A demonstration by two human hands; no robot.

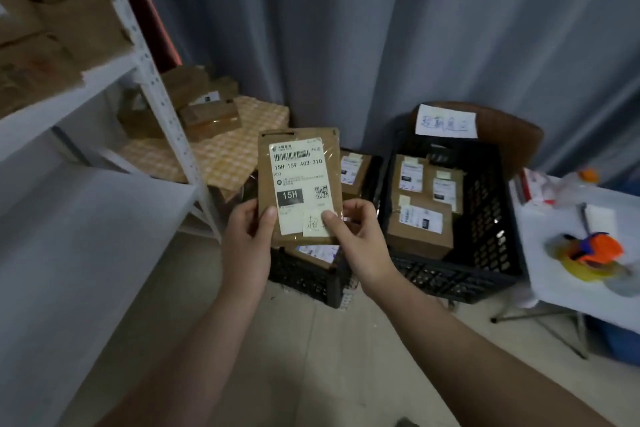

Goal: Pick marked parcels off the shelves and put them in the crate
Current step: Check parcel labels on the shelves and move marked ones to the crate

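Both hands are up front: left hand [247, 236] and right hand [360, 236] each grip the bottom edge of a flat brown cardboard mailer [299, 184], thumbs on the front, fingers curled behind. So the parcel is in the air, upright and facing the camera, not in any crate yet. It has a white shipping label, plus a small pale yellow sticky note [313, 224] with handwriting, right under the right thumb. That looks like the mark, so my guess is it's getting checked before the drop.

Directly below the mailer is a small black plastic lattice crate [304, 277], mostly hidden. Right of the mailer sits a bigger black plastic lattice crate [485, 218] holding several labelled brown cardboard boxes [419, 229], with a white handwritten paper sign [446, 125] propped behind it. Left of the mailer there's a white metal shelf rack [152, 80] and a yellow checked cloth-covered stand [242, 149] piled with parcels. Far right of the mailer is a white table [571, 288] with tape rolls.

What could go wrong imo: there are two crates, so it could easily land in the wrong one, and I can't read the sign well enough to say which is right. That thumb rubbing the sticky note could peel it off, and then the mark's gone. The big crate is also pretty full, so a thin mailer might slide off the boxes or wedge down the side.
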